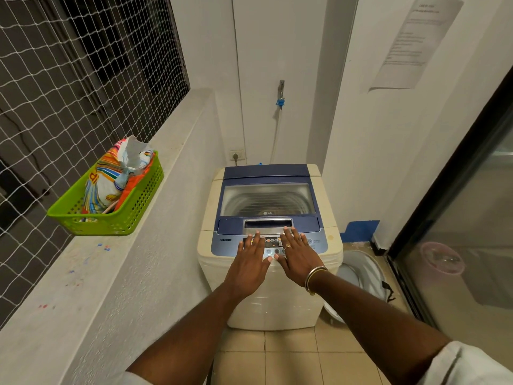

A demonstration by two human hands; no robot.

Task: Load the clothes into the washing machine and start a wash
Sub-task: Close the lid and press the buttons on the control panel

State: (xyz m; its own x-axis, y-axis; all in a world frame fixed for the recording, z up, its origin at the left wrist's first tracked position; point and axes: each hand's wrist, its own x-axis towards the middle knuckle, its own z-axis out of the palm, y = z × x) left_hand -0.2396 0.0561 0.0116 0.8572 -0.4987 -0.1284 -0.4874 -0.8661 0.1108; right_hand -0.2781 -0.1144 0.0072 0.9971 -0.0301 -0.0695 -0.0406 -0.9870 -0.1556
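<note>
Over one washing machine (pixel 267 173), left hand (pixel 248 261) and right hand (pixel 299 259) spread flat; both grips released.

The washing machine (pixel 277 309) has a glossy cream plastic body and clear lid window (pixel 266 200); left of it, a green plastic basket (pixel 138 207) sits on a rough matt ledge (pixel 105 262).

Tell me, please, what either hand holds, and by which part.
Nothing is held: left hand and right hand lie flat on the panel, fingers straight.
</note>
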